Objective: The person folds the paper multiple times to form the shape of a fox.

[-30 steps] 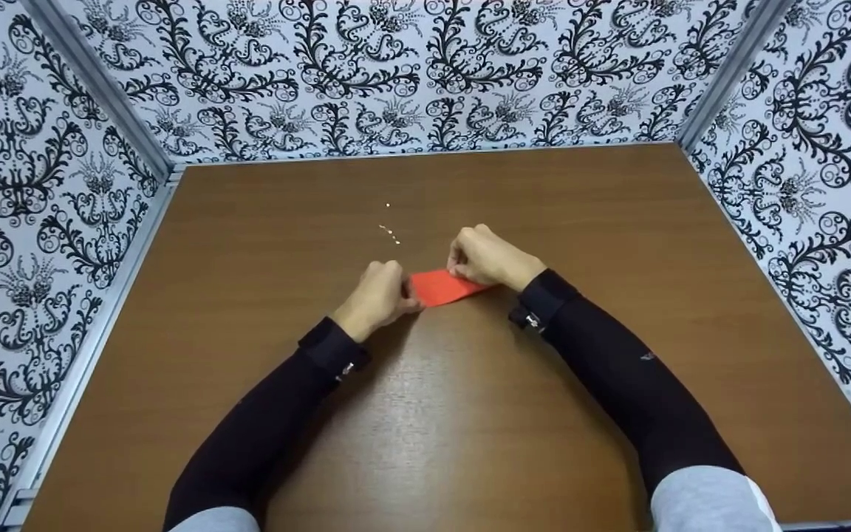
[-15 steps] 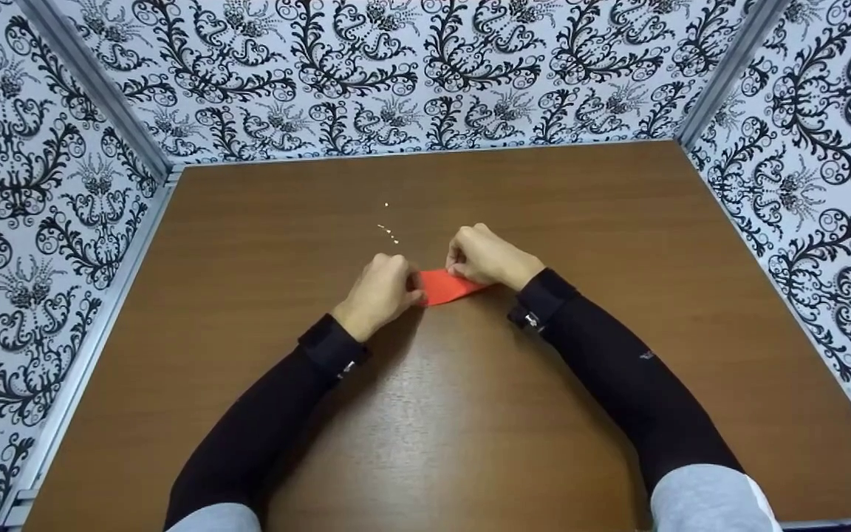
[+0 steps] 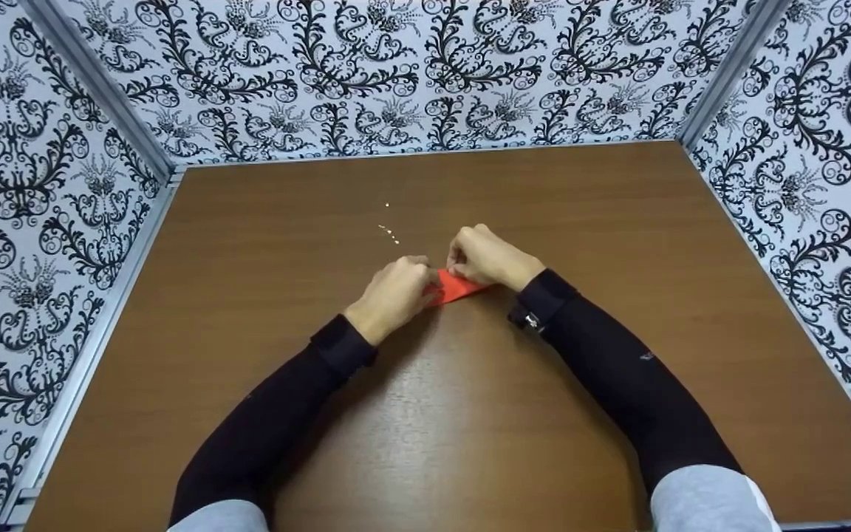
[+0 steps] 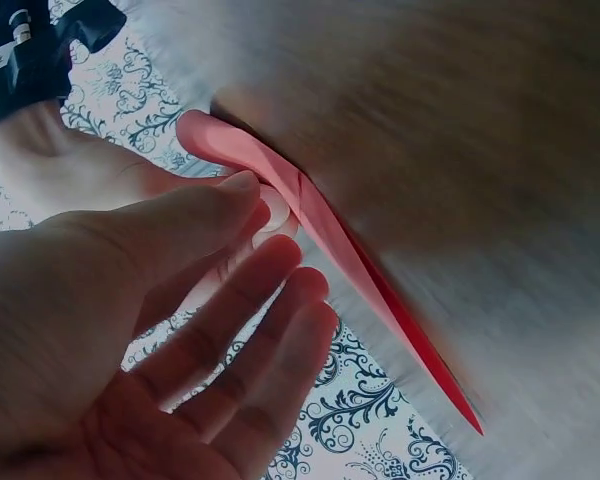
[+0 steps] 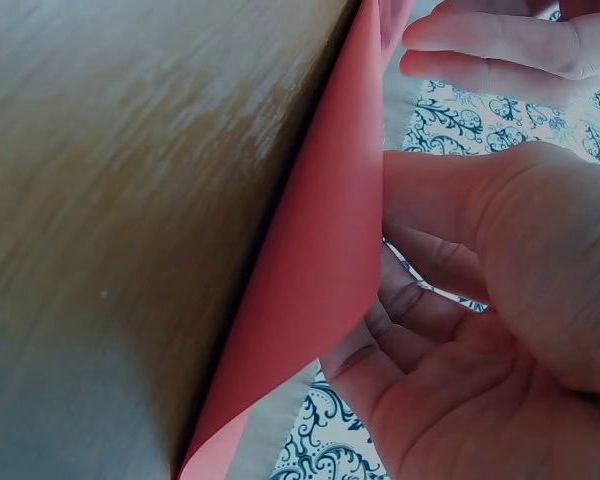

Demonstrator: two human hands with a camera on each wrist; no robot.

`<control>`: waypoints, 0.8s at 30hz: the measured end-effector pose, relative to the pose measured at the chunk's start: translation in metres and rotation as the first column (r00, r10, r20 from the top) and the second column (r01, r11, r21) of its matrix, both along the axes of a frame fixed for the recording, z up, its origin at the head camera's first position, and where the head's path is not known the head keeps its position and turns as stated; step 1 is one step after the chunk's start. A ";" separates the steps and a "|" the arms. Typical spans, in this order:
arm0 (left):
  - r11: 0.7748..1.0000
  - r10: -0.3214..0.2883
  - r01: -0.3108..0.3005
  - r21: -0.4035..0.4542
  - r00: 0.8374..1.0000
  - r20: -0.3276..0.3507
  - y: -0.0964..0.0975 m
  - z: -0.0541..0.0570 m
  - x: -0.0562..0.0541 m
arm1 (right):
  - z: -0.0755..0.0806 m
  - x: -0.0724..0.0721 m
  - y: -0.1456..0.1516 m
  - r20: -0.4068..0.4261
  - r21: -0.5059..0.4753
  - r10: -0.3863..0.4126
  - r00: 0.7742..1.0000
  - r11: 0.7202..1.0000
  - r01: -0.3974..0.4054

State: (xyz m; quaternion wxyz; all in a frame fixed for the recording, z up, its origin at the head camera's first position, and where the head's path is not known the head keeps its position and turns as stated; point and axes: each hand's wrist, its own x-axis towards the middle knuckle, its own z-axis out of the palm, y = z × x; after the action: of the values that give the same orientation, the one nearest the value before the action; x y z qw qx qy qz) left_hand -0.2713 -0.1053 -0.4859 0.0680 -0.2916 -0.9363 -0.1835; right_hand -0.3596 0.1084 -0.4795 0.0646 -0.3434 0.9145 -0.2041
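Note:
A folded strip of red paper point(image 3: 462, 287) lies near the middle of the table, partly covered by both hands. My right hand point(image 3: 496, 255) pinches its right part between thumb and fingers. In the right wrist view the red paper point(image 5: 315, 215) stands up as a bent flap against that hand's fingers. My left hand point(image 3: 400, 292) reaches over the paper's left end, thumb toward the near edge. Seen from the left wrist, its fingers point(image 4: 230, 325) are loosely extended, and its thumb tip is right beside the paper's raised edge point(image 4: 325, 230).
Small pale scraps point(image 3: 390, 234) are scattered beyond the left hand. The brown wooden table point(image 3: 425, 443) is bordered by patterned walls point(image 3: 425, 74) at the back and both sides, with grey metal posts point(image 3: 100, 89) at the corners.
My left hand has moved right along the paper from its left end, covering more of it, and its fingers have spread. The right hand has stayed in place, pinching the paper.

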 end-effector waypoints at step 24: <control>0.991 -0.131 0.131 -0.013 0.991 -0.001 -0.001 -0.007 -0.008 | 0.003 0.003 -0.001 0.039 0.008 -0.019 0.999 1.000 0.019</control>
State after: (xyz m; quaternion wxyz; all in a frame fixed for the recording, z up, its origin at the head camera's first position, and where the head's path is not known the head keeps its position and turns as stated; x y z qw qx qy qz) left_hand -0.2796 -0.1060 -0.4925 0.0548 -0.3529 -0.9163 -0.1811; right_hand -0.3563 0.1070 -0.4764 0.0818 -0.3303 0.9170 -0.2079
